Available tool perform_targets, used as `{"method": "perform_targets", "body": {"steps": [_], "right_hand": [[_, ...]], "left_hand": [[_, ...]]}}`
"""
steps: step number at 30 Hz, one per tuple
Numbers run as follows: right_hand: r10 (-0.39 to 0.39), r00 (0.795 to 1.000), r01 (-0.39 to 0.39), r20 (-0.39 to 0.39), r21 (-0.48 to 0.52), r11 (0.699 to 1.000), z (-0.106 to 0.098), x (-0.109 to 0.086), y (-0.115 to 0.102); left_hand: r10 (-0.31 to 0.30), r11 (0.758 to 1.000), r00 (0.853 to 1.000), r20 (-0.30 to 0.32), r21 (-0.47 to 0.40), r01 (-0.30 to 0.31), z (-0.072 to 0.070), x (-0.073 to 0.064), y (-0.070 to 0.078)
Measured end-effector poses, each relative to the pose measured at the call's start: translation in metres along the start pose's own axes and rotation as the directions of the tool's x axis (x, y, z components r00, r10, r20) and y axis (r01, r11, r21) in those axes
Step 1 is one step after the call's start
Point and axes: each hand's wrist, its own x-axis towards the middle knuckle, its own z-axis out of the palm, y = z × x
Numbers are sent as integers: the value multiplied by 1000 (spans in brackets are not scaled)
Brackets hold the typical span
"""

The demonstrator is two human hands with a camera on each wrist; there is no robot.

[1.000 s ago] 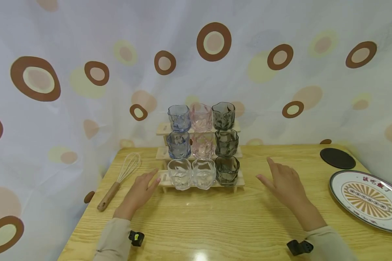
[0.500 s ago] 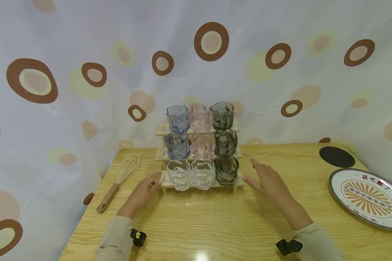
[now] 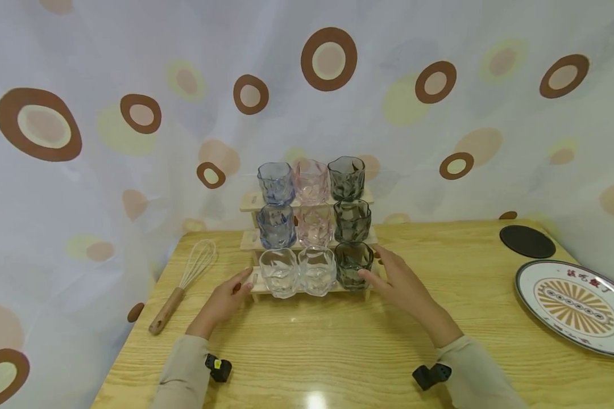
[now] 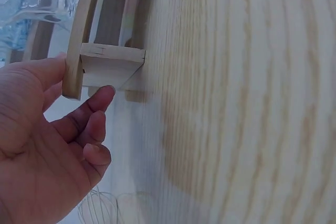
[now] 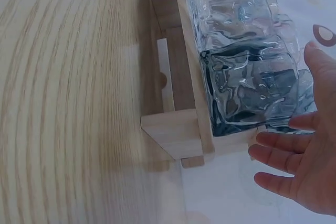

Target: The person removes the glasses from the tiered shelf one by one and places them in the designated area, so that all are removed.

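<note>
- The left hand (image 3: 220, 305) grips the left end of the rack (image 3: 249, 241) at its lowest tier, thumb at the board's top, fingers curled below.
- The right hand (image 3: 401, 286) has its fingers spread and holds nothing; it is just beside the rack's right end, its thumb crossing in front of the front grey glass (image 3: 355, 261) in the head view.
- The rack, three wooden tiers, stands on the surface (image 3: 307, 335) between the hands.
- On the front tier, two clear glasses (image 3: 317, 271) stand left of that grey one.
- The middle and top tiers each bear a blue glass (image 3: 276, 227), a pink glass (image 3: 314, 225) and a grey glass (image 3: 352, 221), left to right; the glasses nearly fill each tier's width.
- Beige sleeves (image 3: 181, 369) cover the forearms, with a black camera (image 3: 218, 368) at each wrist.
- A whisk (image 3: 174, 299) lies near the left hand, on its outer side.
- Well to the right lie a black disc (image 3: 527, 241) and, nearer, a plate (image 3: 528, 287).
- The plate bears red Chinese characters, 吃 and 了 among them; smaller marks along its near edge cannot be read.
- Behind hangs a pale cloth (image 3: 373, 34) with brown rings.
</note>
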Motion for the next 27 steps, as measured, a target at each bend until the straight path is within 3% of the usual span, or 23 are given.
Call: {"method": "perform_targets", "body": {"steps": [8, 15, 27], "right_hand": [[-16, 1000, 16, -9, 72, 997, 10, 9, 2], [-23, 999, 27, -37, 123, 992, 16, 15, 3], [25, 996, -4, -81, 249, 968, 21, 18, 5]], "left_hand": [[-27, 990, 999, 17, -138, 29, 0, 4, -4], [-61, 964, 998, 19, -256, 64, 1, 6, -9], [-60, 929, 998, 10, -366, 59, 2, 6, -14]]}}
